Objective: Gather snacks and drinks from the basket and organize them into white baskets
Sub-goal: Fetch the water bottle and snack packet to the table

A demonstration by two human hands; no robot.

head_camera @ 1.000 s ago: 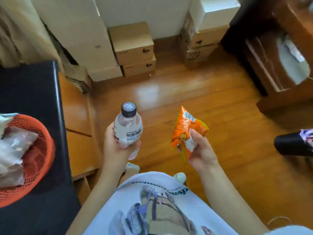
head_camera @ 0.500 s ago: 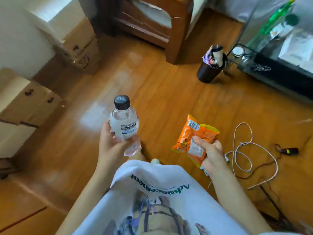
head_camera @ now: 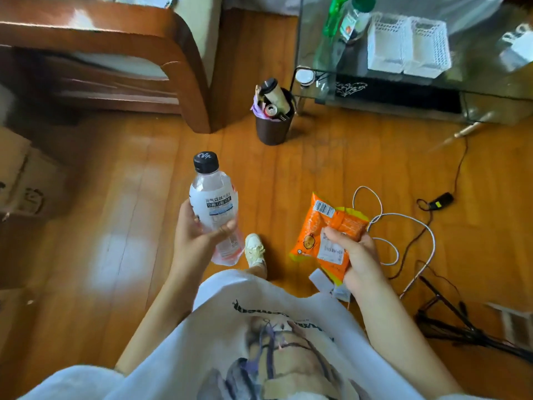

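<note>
My left hand [head_camera: 196, 241] grips a clear drink bottle [head_camera: 213, 203] with a black cap, held upright over the wooden floor. My right hand [head_camera: 357, 258] holds an orange snack packet [head_camera: 326, 226] by its lower half. Two white perforated baskets [head_camera: 408, 43] stand side by side on the glass table [head_camera: 473, 73] at the upper right, well away from both hands. They look empty from here. The red basket is out of view.
A dark bin [head_camera: 274, 122] full of rubbish stands by the table's corner. A wooden sofa arm [head_camera: 161, 53] fills the upper left. White and black cables [head_camera: 403, 226] and a tripod [head_camera: 461, 327] lie on the floor at right. Green bottles [head_camera: 343, 18] stand on the table.
The view has swung right, away from the red basket and the cardboard boxes, toward the glass table with the white baskets. Both hands keep their hold on the bottle and the packet.
</note>
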